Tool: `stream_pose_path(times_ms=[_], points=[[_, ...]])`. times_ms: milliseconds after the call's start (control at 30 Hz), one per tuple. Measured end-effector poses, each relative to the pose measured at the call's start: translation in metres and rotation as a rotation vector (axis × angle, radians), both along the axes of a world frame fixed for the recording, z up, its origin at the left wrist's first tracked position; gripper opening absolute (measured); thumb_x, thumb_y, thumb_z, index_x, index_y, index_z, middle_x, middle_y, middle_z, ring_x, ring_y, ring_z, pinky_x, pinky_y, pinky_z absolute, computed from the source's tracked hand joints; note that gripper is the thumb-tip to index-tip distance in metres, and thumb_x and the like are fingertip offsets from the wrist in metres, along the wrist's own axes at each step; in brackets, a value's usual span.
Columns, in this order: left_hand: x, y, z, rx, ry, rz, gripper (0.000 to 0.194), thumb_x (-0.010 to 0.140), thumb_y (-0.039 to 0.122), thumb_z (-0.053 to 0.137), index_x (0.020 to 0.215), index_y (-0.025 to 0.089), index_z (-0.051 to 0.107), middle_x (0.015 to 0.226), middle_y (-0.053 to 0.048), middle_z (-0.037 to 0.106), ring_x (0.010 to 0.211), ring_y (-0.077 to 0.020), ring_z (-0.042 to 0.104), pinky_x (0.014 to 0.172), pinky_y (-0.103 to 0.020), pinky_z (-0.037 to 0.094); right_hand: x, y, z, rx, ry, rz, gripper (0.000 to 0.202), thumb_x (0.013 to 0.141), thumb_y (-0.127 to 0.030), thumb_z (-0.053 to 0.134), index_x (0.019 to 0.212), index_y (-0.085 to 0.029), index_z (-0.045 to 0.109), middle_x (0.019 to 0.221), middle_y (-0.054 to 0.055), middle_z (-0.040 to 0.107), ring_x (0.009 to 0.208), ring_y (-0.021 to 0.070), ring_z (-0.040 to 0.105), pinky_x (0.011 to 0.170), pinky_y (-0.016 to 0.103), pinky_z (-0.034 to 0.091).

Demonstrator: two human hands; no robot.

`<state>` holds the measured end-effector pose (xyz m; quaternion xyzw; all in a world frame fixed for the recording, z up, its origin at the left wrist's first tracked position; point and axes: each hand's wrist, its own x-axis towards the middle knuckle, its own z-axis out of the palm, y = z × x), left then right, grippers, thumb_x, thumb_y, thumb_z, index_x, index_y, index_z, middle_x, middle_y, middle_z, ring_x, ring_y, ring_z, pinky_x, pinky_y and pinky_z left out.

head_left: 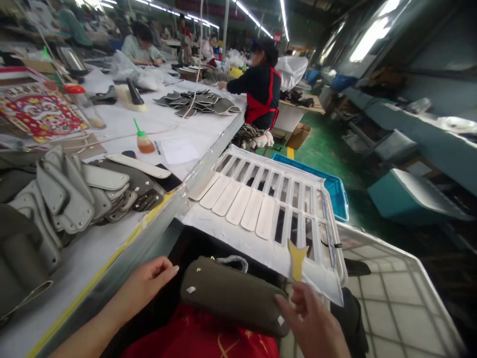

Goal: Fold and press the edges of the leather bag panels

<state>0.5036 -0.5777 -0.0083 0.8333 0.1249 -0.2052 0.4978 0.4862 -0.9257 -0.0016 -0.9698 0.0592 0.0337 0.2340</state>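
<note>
A dark olive, rounded oblong bag (234,296) lies over my lap, with small white patches near both ends and a metal stud at its upper left. Behind its top edge a clear-wrapped loop (234,260) shows. My right hand (311,315) is at the bag's right end, a fingertip pressed on its face and the other fingers curled. To the left of the bag, apart from it, my left hand (151,278) hovers with fingers loosely bent and nothing visible in them. A yellow forked piece (297,261) is just above my right hand, over the rack's edge; I cannot tell whether it is touched.
A white slatted rack (238,229) holds several pale strips (238,206). On the table (89,258) at left are grey panels (70,194) and a bottle of amber liquid (144,143). A white crate (402,298) and blue bin (337,194) stand right. A person (266,89) sits ahead.
</note>
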Motion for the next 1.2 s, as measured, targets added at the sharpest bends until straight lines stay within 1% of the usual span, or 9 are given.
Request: stream_pose_path(times_ms=[67,133,233,300,400,533,700,833,1200], points=[[-0.003,-0.001,-0.009,-0.087,0.047,-0.018,0.041,0.078,0.059,0.046,0.07,0.019,0.05,0.055,0.008,0.039,0.05,-0.01,0.037,0.049,-0.022,0.03,0.011,0.04,0.007,0.036,-0.114,0.29,0.054,0.076,-0.053,0.054,0.118,-0.019,0.049,0.109,0.013,0.06,0.1,0.0275,0.057,0.084,0.04,0.045],[-0.003,-0.009,-0.013,-0.098,0.053,-0.026,0.041,0.076,0.058,0.049,0.068,0.018,0.052,0.057,0.007,0.043,0.053,-0.0107,0.039,0.051,-0.022,0.031,0.023,0.082,0.005,0.05,-0.111,0.607,0.079,0.067,-0.058,0.063,0.131,-0.017,0.04,0.13,0.015,0.048,0.118,0.0313,0.043,0.099,0.046,0.036],[0.001,-0.015,-0.016,-0.073,0.016,-0.027,0.04,0.075,0.055,0.053,0.064,0.016,0.053,0.059,0.004,0.049,0.058,-0.0124,0.043,0.055,-0.023,0.033,0.037,0.126,-0.011,0.074,-0.086,0.774,0.096,0.06,-0.068,0.063,0.135,-0.014,0.036,0.136,0.015,0.041,0.122,0.031,0.038,0.104,0.046,0.028],[0.005,-0.014,-0.018,-0.071,0.001,-0.031,0.038,0.074,0.052,0.055,0.062,0.016,0.053,0.059,0.004,0.05,0.058,-0.0127,0.043,0.056,-0.023,0.034,0.041,0.137,-0.021,0.066,-0.066,0.779,0.095,0.062,-0.069,0.061,0.134,-0.013,0.037,0.134,0.014,0.043,0.12,0.0297,0.04,0.103,0.046,0.029],[0.009,-0.011,-0.021,-0.08,0.003,-0.031,0.036,0.072,0.05,0.058,0.06,0.016,0.053,0.056,0.005,0.049,0.055,-0.012,0.042,0.053,-0.023,0.032,0.043,0.137,-0.029,0.036,-0.05,0.779,0.092,0.063,-0.067,0.061,0.134,-0.014,0.037,0.133,0.014,0.045,0.118,0.0296,0.041,0.101,0.046,0.03],[0.011,-0.01,-0.025,-0.104,0.028,-0.028,0.034,0.071,0.048,0.059,0.059,0.017,0.052,0.053,0.006,0.048,0.052,-0.0111,0.041,0.051,-0.022,0.031,0.042,0.14,-0.026,0.026,-0.05,0.776,0.089,0.061,-0.06,0.066,0.131,-0.013,0.038,0.13,0.016,0.046,0.116,0.0296,0.042,0.099,0.046,0.031],[0.01,-0.009,-0.026,-0.114,0.012,-0.014,0.034,0.071,0.047,0.059,0.057,0.017,0.052,0.055,0.004,0.05,0.055,-0.0118,0.043,0.053,-0.022,0.033,0.043,0.158,-0.024,0.027,-0.068,0.727,0.088,0.059,-0.062,0.064,0.126,-0.009,0.042,0.121,0.018,0.051,0.11,0.0307,0.045,0.097,0.046,0.032],[0.01,-0.008,-0.026,-0.105,-0.003,-0.023,0.034,0.071,0.046,0.058,0.056,0.017,0.05,0.054,0.004,0.049,0.054,-0.0118,0.042,0.052,-0.022,0.033,0.042,0.168,-0.026,-0.013,-0.063,0.717,0.084,0.057,-0.054,0.066,0.122,-0.006,0.044,0.116,0.018,0.053,0.106,0.0315,0.046,0.094,0.045,0.034],[0.01,-0.008,-0.026,-0.112,-0.011,-0.042,0.03,0.072,0.042,0.056,0.056,0.018,0.046,0.054,0.005,0.047,0.055,-0.012,0.041,0.052,-0.023,0.031,0.04,0.166,-0.033,0.043,-0.047,0.678,0.082,0.055,-0.053,0.066,0.121,-0.009,0.045,0.113,0.015,0.053,0.103,0.0297,0.047,0.095,0.045,0.034]])
